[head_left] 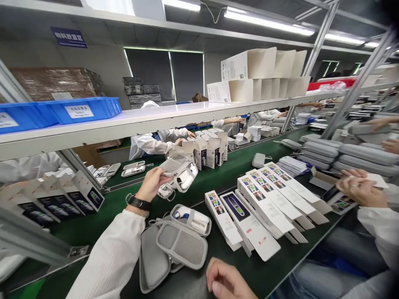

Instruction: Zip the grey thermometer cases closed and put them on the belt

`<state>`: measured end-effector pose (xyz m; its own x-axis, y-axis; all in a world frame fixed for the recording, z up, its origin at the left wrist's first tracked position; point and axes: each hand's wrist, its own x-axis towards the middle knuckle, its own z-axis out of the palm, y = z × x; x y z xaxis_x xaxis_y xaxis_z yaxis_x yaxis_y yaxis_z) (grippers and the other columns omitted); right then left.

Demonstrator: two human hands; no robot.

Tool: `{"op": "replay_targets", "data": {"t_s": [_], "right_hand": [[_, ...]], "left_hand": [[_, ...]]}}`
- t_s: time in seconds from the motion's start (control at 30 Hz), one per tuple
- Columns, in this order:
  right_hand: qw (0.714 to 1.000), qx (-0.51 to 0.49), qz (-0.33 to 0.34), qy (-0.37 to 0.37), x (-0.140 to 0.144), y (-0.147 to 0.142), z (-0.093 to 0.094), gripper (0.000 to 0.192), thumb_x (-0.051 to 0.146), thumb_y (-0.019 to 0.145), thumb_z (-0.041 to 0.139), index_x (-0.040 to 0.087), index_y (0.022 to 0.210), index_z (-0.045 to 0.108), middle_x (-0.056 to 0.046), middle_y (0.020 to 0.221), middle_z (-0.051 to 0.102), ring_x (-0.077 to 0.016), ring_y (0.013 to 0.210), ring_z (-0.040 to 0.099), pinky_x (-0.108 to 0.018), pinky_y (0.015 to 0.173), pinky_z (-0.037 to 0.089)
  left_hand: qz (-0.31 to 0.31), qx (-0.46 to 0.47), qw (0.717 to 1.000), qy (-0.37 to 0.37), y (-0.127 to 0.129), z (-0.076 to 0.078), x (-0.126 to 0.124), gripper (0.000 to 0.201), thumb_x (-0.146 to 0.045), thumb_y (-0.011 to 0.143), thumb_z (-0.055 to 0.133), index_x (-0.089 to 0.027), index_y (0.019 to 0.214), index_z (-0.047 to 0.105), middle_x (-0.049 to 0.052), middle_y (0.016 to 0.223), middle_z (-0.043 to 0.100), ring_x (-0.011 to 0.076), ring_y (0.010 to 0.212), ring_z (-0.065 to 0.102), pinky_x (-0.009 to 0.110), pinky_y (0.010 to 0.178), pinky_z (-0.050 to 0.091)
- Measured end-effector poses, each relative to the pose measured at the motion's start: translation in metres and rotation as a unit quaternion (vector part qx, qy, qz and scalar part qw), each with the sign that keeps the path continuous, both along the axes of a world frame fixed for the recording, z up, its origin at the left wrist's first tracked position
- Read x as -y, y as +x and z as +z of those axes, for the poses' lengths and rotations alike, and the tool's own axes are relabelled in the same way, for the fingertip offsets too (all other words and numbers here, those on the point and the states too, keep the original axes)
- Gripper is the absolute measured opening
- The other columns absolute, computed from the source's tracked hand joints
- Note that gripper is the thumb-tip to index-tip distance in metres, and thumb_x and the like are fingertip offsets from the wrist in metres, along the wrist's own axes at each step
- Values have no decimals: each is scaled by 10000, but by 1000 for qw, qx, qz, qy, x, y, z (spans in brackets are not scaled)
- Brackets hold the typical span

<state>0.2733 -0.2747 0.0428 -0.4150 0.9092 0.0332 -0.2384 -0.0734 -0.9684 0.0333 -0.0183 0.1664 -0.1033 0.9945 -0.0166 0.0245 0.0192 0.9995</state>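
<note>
My left hand reaches over the green belt, its fingers closed on the edge of an open grey zip case with a white device inside. Below it lie more grey cases: one open case with a mesh pocket, its other half holding a white device, resting over a closed case. At the bottom edge my right hand is loosely curled just right of this pile, with nothing visible in it. White printed boxes lie in a row to the right of the pile.
A co-worker's hands hold a white item at the right, near stacked grey cases. Upright boxes and other workers' arms are across the belt. An overhead shelf carries blue bins and cartons.
</note>
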Motion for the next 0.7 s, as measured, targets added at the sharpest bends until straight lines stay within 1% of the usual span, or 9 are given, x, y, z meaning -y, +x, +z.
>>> {"op": "replay_targets", "data": {"t_s": [0.07, 0.13, 0.2, 0.3, 0.37, 0.43, 0.53, 0.63, 0.7], "right_hand": [[997, -78, -5, 21, -10, -10, 10, 410, 587, 874, 634, 188, 967, 643, -91, 997, 585, -176, 795, 545, -294, 676, 437], [983, -186, 0, -14, -22, -25, 23, 492, 613, 907, 568, 240, 1227, 588, -137, 1215, 578, -252, 985, 594, -387, 786, 497], [956, -287, 10, -63, -35, -43, 35, 617, 677, 914, 496, 290, 1393, 468, -148, 1346, 547, -311, 1152, 579, -506, 916, 486], [931, -350, 13, -103, -49, -64, 44, 693, 726, 903, 463, 302, 1448, 411, -146, 1370, 569, -341, 1218, 571, -598, 983, 446], [937, -326, -25, -121, -54, -70, 42, 685, 716, 893, 500, 286, 1425, 452, -144, 1368, 586, -349, 1206, 584, -600, 947, 477], [951, -264, -91, -129, -55, -70, 36, 638, 678, 895, 539, 263, 1379, 512, -131, 1349, 609, -337, 1193, 595, -565, 945, 498], [974, -127, -181, -39, -53, -62, 25, 571, 579, 896, 618, 217, 1334, 559, -121, 1301, 642, -313, 1205, 587, -504, 1045, 452], [974, -7, -216, 67, -47, -52, 16, 573, 545, 915, 612, 195, 1364, 554, -129, 1359, 608, -316, 1295, 517, -494, 1129, 366], [970, 18, -230, 74, -41, -47, 10, 564, 569, 957, 521, 195, 1377, 563, -121, 1414, 572, -311, 1358, 459, -489, 1161, 325]], "left_hand": [[-13, 35, 999, 9, -13, 21, 36, 142, -207, 856, 545, -128, 939, 630, 69, 847, 734, 180, 782, 735, 300, 793, 606], [-23, 92, 995, 5, -19, 32, 73, 180, -216, 817, 591, -117, 952, 656, 79, 867, 743, 185, 769, 737, 280, 748, 611], [-22, 142, 990, 0, -18, 30, 112, 241, -236, 787, 640, -114, 993, 669, 85, 906, 750, 188, 745, 735, 267, 683, 613], [7, 129, 991, 30, -11, 10, 168, 371, -318, 780, 708, -146, 1106, 665, 97, 1070, 736, 245, 860, 734, 345, 710, 629], [40, 72, 993, 80, -4, -9, 205, 446, -351, 782, 742, -203, 1193, 655, 98, 1215, 694, 311, 1077, 681, 427, 853, 608], [53, 2, 989, 135, 5, -27, 239, 527, -314, 763, 778, -274, 1271, 644, 85, 1404, 588, 346, 1310, 528, 462, 1046, 500], [39, -85, 977, 190, 19, -49, 276, 599, -251, 746, 790, -352, 1316, 634, 40, 1554, 422, 367, 1444, 341, 511, 1171, 333], [-11, -145, 967, 209, 32, -67, 288, 575, -275, 746, 789, -361, 1297, 651, 42, 1562, 404, 392, 1458, 297, 572, 1201, 219], [-48, -153, 970, 185, 36, -78, 283, 452, -333, 775, 761, -336, 1223, 699, 69, 1539, 439, 397, 1442, 331, 577, 1196, 222]]}}
